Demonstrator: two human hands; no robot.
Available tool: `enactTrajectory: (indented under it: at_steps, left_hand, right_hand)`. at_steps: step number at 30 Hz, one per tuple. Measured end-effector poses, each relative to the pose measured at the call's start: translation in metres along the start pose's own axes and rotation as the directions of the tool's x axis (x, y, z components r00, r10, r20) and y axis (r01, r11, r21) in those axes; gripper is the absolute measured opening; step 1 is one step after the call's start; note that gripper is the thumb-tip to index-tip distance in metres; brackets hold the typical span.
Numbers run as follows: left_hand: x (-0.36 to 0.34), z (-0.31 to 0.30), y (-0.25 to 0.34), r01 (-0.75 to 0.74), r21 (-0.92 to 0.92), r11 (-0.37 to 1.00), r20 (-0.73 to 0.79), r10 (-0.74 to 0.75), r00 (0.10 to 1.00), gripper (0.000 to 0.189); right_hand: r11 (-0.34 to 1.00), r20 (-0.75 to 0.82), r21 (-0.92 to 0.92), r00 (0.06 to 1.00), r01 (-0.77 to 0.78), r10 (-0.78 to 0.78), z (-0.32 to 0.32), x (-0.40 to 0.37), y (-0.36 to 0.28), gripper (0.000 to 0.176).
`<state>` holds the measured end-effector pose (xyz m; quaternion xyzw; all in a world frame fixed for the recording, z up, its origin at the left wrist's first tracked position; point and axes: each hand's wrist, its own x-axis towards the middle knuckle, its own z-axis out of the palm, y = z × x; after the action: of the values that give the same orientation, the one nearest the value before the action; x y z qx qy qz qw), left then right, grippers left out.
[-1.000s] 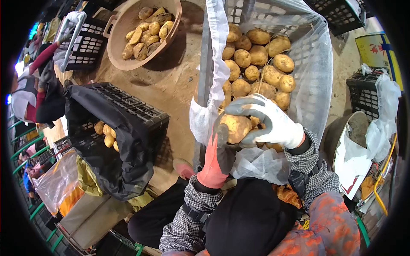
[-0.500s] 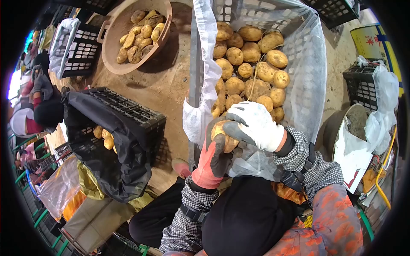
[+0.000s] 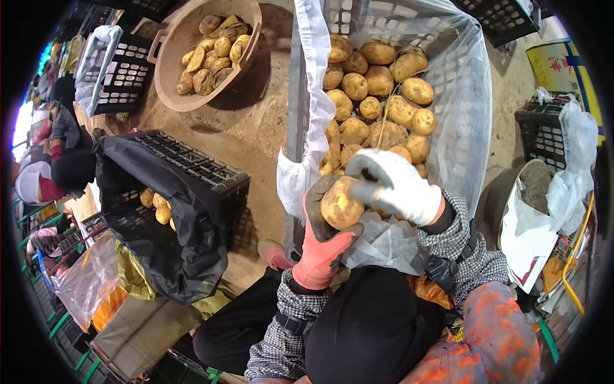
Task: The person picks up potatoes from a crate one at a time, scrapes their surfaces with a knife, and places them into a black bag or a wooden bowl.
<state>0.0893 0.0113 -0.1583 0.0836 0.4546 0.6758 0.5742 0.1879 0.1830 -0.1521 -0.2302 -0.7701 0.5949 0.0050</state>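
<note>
My left hand (image 3: 326, 240), in a coral glove with a dark grey palm, is closed around a tan potato (image 3: 341, 203) with brown dirt patches. Its thumb lies along the lower right of the potato. Just right of it is my right hand (image 3: 400, 189), in a white glove with grey fingertips. The thumb and fingers are apart and slightly blurred, with the thumb tip right at the potato's side. Both hands are over the near end of a crate (image 3: 296, 115) lined with thin white plastic (image 3: 464, 83), where many potatoes (image 3: 378, 80) lie piled.
A brown basin (image 3: 167, 93) holding potatoes stands at the upper left. Below it, a black crate (image 3: 224, 182) draped with black cloth (image 3: 185, 237) has several potatoes inside. At the right are a bucket (image 3: 534, 185) and another black crate (image 3: 543, 131). People (image 3: 64, 169) sit at the far left.
My right hand has moved slightly right, its fingers coming off the potato. My left hand has turned, and more of the potato in it shows.
</note>
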Motion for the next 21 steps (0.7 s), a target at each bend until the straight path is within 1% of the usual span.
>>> enactTrajectory:
  at_steps: [1,2,3,4,5,6,7,8,9,10,11,12,13,14,15,17,18,20,21]
  left_hand:
    - [0.000,0.001,0.000,-0.026,0.144,0.989,-0.027,0.031,0.999,0.082]
    - [0.001,0.002,0.000,-0.048,0.285,0.957,-0.048,0.064,0.997,0.081]
    - [0.003,0.003,-0.001,-0.045,0.283,0.958,-0.048,0.061,0.997,0.081]
    - [0.006,0.005,-0.002,-0.014,0.328,0.944,-0.097,0.049,0.994,0.079]
    - [0.008,0.007,-0.003,0.016,0.370,0.929,-0.148,0.042,0.988,0.078]
    - [0.009,0.006,-0.006,0.012,0.366,0.930,-0.150,0.046,0.988,0.078]
    - [0.009,0.004,-0.009,-0.032,0.478,0.878,-0.115,0.098,0.989,0.076]
    - [0.009,0.003,-0.011,-0.074,0.582,0.810,-0.073,0.143,0.987,0.074]
    - [0.008,0.007,-0.005,-0.050,0.716,0.697,-0.090,0.162,0.983,0.071]
    - [0.007,0.006,-0.005,-0.047,0.717,0.696,-0.090,0.159,0.983,0.071]
    - [0.005,0.005,-0.006,-0.028,0.689,0.724,-0.094,0.128,0.987,0.069]
    - [0.004,0.005,-0.005,-0.010,0.659,0.752,-0.096,0.097,0.991,0.068]
    - [0.005,0.005,-0.005,-0.009,0.659,0.752,-0.095,0.095,0.991,0.068]
    - [0.005,0.004,-0.004,0.005,0.625,0.781,-0.090,0.066,0.994,0.068]
    - [0.005,0.004,-0.003,0.020,0.589,0.808,-0.086,0.038,0.996,0.068]
    - [0.000,0.005,-0.004,0.011,0.590,0.807,-0.098,0.058,0.994,0.069]
    - [-0.002,0.005,-0.004,0.001,0.591,0.807,-0.107,0.078,0.991,0.070]
    - [-0.002,0.006,-0.004,-0.017,0.562,0.827,-0.074,0.071,0.995,0.072]
    - [-0.001,0.007,-0.004,-0.041,0.527,0.849,-0.047,0.077,0.996,0.074]
  right_hand:
    - [0.989,-0.016,-0.148,1.000,0.010,-0.013,0.008,-0.002,-0.006,0.039]
    - [0.991,-0.059,-0.118,0.996,0.065,-0.072,0.021,-0.003,0.013,0.048]
    - [0.977,-0.059,-0.176,0.989,0.123,-0.135,0.018,-0.002,0.010,0.049]
    - [0.955,-0.057,-0.236,0.979,0.178,-0.196,0.015,-0.002,0.007,0.049]
    - [0.955,-0.056,-0.240,0.979,0.176,-0.195,0.015,-0.002,0.006,0.049]
    - [0.943,-0.070,-0.252,0.967,0.219,-0.243,0.015,-0.002,0.005,0.048]
    - [0.929,-0.085,-0.261,0.953,0.261,-0.291,0.016,-0.002,0.004,0.046]
    - [0.929,-0.083,-0.260,0.953,0.262,-0.292,0.019,-0.002,0.004,0.046]
    - [0.943,-0.071,-0.283,0.977,0.173,-0.201,0.023,-0.003,0.005,0.043]
    - [0.948,-0.063,-0.308,0.992,0.081,-0.105,0.027,-0.003,0.007,0.040]
    - [0.952,-0.066,-0.297,0.994,0.066,-0.090,0.028,-0.004,0.009,0.033]
    - [0.953,-0.068,-0.297,0.994,0.063,-0.087,0.028,-0.005,0.014,0.033]
    - [0.896,-0.024,-0.372,0.962,0.244,-0.272,0.028,-0.008,0.022,0.032]
    - [0.800,0.034,-0.435,0.895,0.413,-0.444,0.030,-0.009,0.028,0.033]
    - [0.801,0.034,-0.434,0.896,0.413,-0.443,0.033,-0.008,0.033,0.033]
    - [0.773,-0.111,-0.475,0.842,0.421,-0.527,0.041,-0.007,0.044,0.030]
    - [0.774,-0.112,-0.473,0.843,0.420,-0.526,0.043,-0.006,0.049,0.030]
    - [0.834,-0.295,-0.429,0.819,0.347,-0.493,0.048,-0.009,0.062,0.034]
    - [0.893,-0.313,-0.374,0.873,0.250,-0.375,0.054,0.001,0.061,0.033]
